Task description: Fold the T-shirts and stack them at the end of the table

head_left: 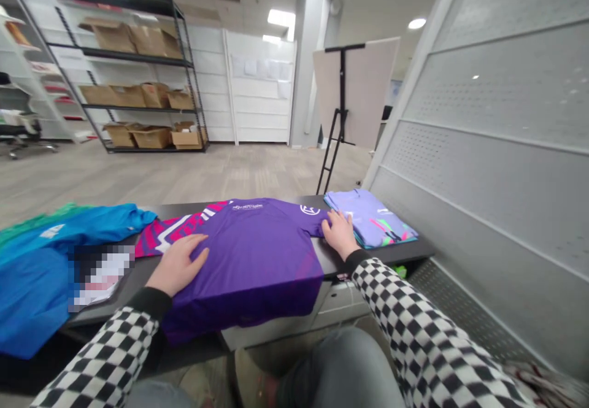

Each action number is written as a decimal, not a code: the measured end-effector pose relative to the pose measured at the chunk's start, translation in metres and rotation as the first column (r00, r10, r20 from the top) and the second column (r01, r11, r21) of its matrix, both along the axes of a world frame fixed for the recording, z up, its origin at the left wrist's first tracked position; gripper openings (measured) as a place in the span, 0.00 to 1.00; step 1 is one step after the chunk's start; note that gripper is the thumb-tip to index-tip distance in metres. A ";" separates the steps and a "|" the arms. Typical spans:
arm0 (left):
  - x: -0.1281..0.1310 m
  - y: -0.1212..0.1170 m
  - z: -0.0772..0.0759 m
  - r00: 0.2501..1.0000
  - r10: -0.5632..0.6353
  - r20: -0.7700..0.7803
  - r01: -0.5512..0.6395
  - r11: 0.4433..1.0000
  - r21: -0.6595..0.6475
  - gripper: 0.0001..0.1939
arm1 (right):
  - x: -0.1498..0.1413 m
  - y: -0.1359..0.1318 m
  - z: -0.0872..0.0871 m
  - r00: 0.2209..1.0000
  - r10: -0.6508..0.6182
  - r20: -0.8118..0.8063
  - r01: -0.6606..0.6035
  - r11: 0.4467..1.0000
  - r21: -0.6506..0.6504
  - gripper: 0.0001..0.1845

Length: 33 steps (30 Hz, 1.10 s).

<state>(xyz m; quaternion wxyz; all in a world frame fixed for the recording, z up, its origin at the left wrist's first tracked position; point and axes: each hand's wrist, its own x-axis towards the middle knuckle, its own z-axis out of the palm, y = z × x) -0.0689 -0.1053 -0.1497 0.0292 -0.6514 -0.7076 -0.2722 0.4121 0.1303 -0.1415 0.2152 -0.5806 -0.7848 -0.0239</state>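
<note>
A purple jersey [257, 254] with a pink-and-white patterned sleeve lies spread over the dark table, its lower part hanging off the near edge. My left hand [179, 264] rests on the jersey's left side, fingers stretched out and thumb apart. On the end of the plain purple sleeve, at the right, lies my right hand [339, 233] with its fingers extended. Just beyond that hand sits a stack of folded lavender shirts [368, 215]; its fingertips reach the stack's near-left edge. Neither hand visibly grips the cloth.
Blue garments [59, 248] and a green one [37, 221] are heaped on the left of the table [147, 268]. A partly blurred white packet [103, 276] lies beside them. A panel wall [488, 126] rises at the right. An easel [341, 95] and cardboard-box shelves [142, 108] stand behind.
</note>
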 end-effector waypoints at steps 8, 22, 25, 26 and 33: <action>-0.006 -0.007 -0.011 0.952 0.118 0.281 -0.133 0.990 0.036 0.30 | 0.092 0.086 0.041 0.974 -0.165 0.157 0.193 0.965 -0.180 0.39; -0.018 -0.006 -0.026 0.960 0.124 0.249 -0.139 0.989 0.046 0.26 | 0.133 0.114 -0.002 0.953 -0.152 0.261 0.234 0.917 -0.322 0.46; -0.015 -0.005 -0.026 0.967 0.112 0.230 -0.129 0.990 0.060 0.25 | 0.134 0.114 -0.002 0.942 -0.182 0.284 0.271 0.909 -0.318 0.45; -0.013 -0.005 -0.026 0.969 0.107 0.222 -0.123 0.990 0.062 0.26 | 0.135 0.113 0.000 0.939 -0.188 0.288 0.280 0.905 -0.320 0.44; 0.006 -0.003 -0.019 0.996 0.054 0.067 -0.053 0.999 -0.006 0.30 | 0.103 0.107 0.035 0.942 -0.131 0.308 0.208 0.951 -0.230 0.35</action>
